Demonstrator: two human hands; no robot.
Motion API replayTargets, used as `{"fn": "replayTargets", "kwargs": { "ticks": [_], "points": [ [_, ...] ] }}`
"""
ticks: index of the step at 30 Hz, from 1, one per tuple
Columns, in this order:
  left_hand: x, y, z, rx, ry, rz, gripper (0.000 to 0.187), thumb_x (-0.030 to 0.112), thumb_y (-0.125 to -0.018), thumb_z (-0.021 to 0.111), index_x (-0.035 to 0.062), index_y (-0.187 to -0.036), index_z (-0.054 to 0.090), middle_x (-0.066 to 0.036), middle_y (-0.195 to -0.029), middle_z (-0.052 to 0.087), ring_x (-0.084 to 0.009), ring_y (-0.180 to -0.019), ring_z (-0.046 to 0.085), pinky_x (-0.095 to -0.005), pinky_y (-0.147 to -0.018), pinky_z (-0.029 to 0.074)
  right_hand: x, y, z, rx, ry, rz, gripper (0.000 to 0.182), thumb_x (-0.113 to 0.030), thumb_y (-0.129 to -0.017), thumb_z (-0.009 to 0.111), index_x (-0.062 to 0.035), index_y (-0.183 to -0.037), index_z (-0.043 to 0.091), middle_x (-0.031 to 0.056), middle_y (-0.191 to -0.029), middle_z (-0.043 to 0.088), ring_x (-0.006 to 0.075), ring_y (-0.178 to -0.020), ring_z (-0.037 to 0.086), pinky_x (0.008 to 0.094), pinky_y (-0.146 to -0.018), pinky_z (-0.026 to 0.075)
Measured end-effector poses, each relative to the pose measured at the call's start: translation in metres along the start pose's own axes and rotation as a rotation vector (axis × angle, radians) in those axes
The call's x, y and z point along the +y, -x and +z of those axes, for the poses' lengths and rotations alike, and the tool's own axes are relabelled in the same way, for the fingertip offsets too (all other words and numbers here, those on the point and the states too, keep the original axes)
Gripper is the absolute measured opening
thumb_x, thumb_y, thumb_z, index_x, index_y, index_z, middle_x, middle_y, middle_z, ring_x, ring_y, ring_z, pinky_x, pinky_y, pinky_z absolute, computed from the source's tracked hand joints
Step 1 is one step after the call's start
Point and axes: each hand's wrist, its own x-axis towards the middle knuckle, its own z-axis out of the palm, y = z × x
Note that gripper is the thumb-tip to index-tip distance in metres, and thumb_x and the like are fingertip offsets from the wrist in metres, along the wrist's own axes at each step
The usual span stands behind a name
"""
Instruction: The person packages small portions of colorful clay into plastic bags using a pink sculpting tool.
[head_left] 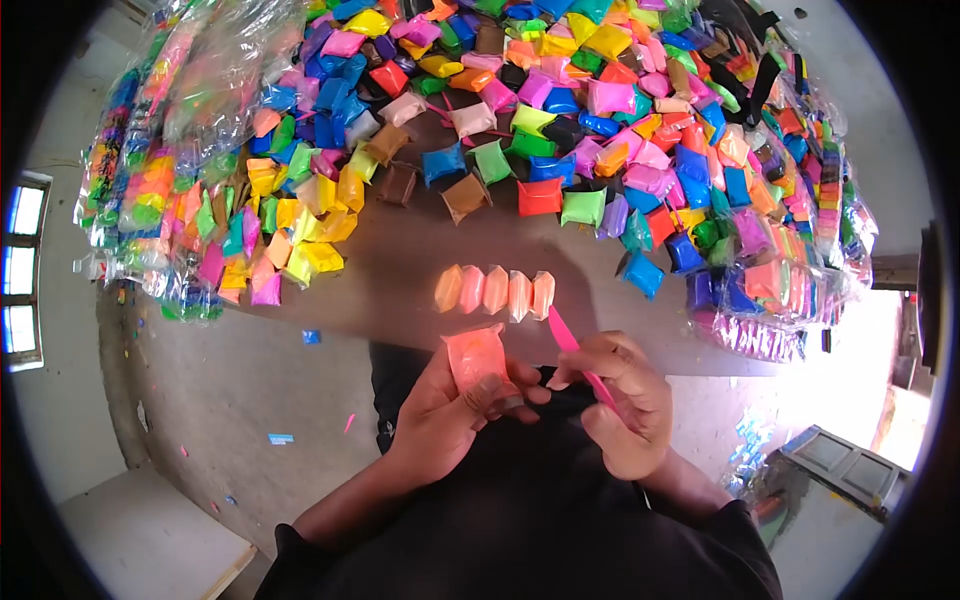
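Note:
My left hand [445,410] is closed around a salmon-pink wrapped packet [475,360], thumb across its lower part. In my right hand [630,405] is a thin pink plastic tool with a flat blade [562,328], pinched between thumb and fingers, its tip pointing up and left. The two hands are a short way apart, just off the table's near edge. Beyond them, a short row of peach and pink packets [495,291] stands side by side on the brown table [400,250]. The tool's tip lies close to the right end of that row.
A large heap of small colourful packets [540,120] covers the far part of the table. Clear plastic bags of packets stand at the left [160,190] and right [770,290]. Scraps lie on the floor [310,390]; a grey metal-framed object [845,465] is at lower right.

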Motion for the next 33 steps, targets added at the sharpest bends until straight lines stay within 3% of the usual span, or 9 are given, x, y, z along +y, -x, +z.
{"fn": "replayTargets", "kwargs": {
  "ticks": [5, 8, 11, 15, 17, 20, 22, 24, 33],
  "points": [
    [-0.004, 0.003, -0.008, -0.025, -0.222, 0.015, 0.037, 0.025, -0.108, 0.053, -0.0008, -0.133, 0.042, -0.017, -0.108, 0.067, -0.0234, -0.09, 0.073, -0.0364, -0.078, 0.061, 0.004, 0.006, -0.006, -0.268, 0.009, 0.108, 0.03, 0.005, -0.091, 0.065, 0.0005, -0.12, 0.067, 0.0112, -0.097, 0.071, 0.0206, -0.084, 0.069, 0.0321, -0.073, 0.055],
    [-0.002, 0.005, -0.007, -0.026, -0.322, -0.013, 0.035, 0.024, -0.108, 0.053, -0.0017, -0.13, 0.045, -0.014, -0.101, 0.068, -0.0214, -0.083, 0.072, -0.0339, -0.074, 0.06, -0.001, 0.012, 0.008, -0.135, 0.053, 0.279, 0.025, 0.005, -0.091, 0.064, -0.0002, -0.115, 0.069, 0.0143, -0.099, 0.072, 0.0258, -0.085, 0.071, 0.0344, -0.073, 0.056],
    [-0.006, 0.008, -0.006, -0.048, -0.379, -0.047, 0.035, 0.023, -0.109, 0.051, -0.0022, -0.131, 0.045, -0.013, -0.096, 0.067, -0.0198, -0.078, 0.07, -0.0328, -0.072, 0.058, 0.006, 0.004, 0.01, -0.134, 0.306, 0.038, 0.019, 0.004, -0.09, 0.065, 0.0006, -0.108, 0.07, 0.0161, -0.095, 0.071, 0.0296, -0.079, 0.071, 0.0347, -0.07, 0.057],
    [-0.012, 0.01, 0.001, -0.032, -0.318, -0.031, 0.033, 0.019, -0.11, 0.049, -0.0025, -0.134, 0.047, -0.01, -0.093, 0.063, -0.014, -0.069, 0.062, -0.0307, -0.069, 0.055, 0.004, 0.005, 0.016, -0.043, 0.344, 0.035, 0.016, 0.003, -0.087, 0.067, -0.0003, -0.102, 0.07, 0.0155, -0.09, 0.07, 0.0314, -0.076, 0.07, 0.0364, -0.067, 0.057],
    [-0.015, 0.011, -0.001, -0.045, -0.333, -0.023, 0.032, 0.019, -0.11, 0.048, -0.0018, -0.135, 0.047, -0.008, -0.091, 0.061, -0.0124, -0.067, 0.059, -0.0305, -0.067, 0.054, 0.003, 0.011, 0.018, -0.094, 0.393, 0.027, 0.011, 0.003, -0.086, 0.072, -0.0015, -0.095, 0.07, 0.0126, -0.083, 0.069, 0.0274, -0.072, 0.07, 0.0336, -0.062, 0.054],
    [-0.017, 0.013, -0.001, -0.039, -0.35, -0.026, 0.031, 0.017, -0.11, 0.046, -0.0001, -0.136, 0.046, -0.005, -0.088, 0.057, -0.0095, -0.063, 0.052, -0.0298, -0.063, 0.053, 0.001, 0.02, 0.024, -0.142, 0.283, 0.015, 0.013, 0.002, -0.083, 0.069, -0.0027, -0.096, 0.069, 0.0123, -0.083, 0.067, 0.0307, -0.07, 0.069, 0.0376, -0.061, 0.055],
    [-0.018, 0.014, 0.001, -0.024, -0.353, -0.043, 0.03, 0.015, -0.11, 0.045, 0.0009, -0.136, 0.046, -0.004, -0.087, 0.056, -0.0082, -0.062, 0.05, -0.0293, -0.061, 0.052, 0.003, 0.016, 0.018, -0.139, 0.439, -0.019, 0.012, 0.002, -0.084, 0.069, -0.0028, -0.095, 0.068, 0.013, -0.083, 0.067, 0.0309, -0.069, 0.069, 0.037, -0.061, 0.055],
    [-0.018, 0.013, 0.003, -0.008, -0.335, -0.05, 0.03, 0.015, -0.11, 0.044, 0.0026, -0.137, 0.045, -0.003, -0.085, 0.054, -0.0071, -0.061, 0.046, -0.0279, -0.059, 0.051, 0.005, 0.016, 0.02, -0.035, 0.335, 0.054, 0.011, 0.001, -0.084, 0.069, -0.0031, -0.094, 0.068, 0.0131, -0.082, 0.066, 0.0311, -0.069, 0.069, 0.0373, -0.06, 0.055],
    [-0.018, 0.015, 0.008, -0.037, -0.402, 0.002, 0.027, 0.013, -0.11, 0.043, 0.0034, -0.136, 0.044, -0.003, -0.087, 0.053, -0.0069, -0.062, 0.043, -0.0262, -0.058, 0.049, 0.002, 0.012, 0.016, -0.013, 0.241, 0.056, 0.012, 0.003, -0.086, 0.069, -0.0018, -0.097, 0.067, 0.0126, -0.081, 0.066, 0.0305, -0.067, 0.069, 0.037, -0.059, 0.055]
  ]
}}
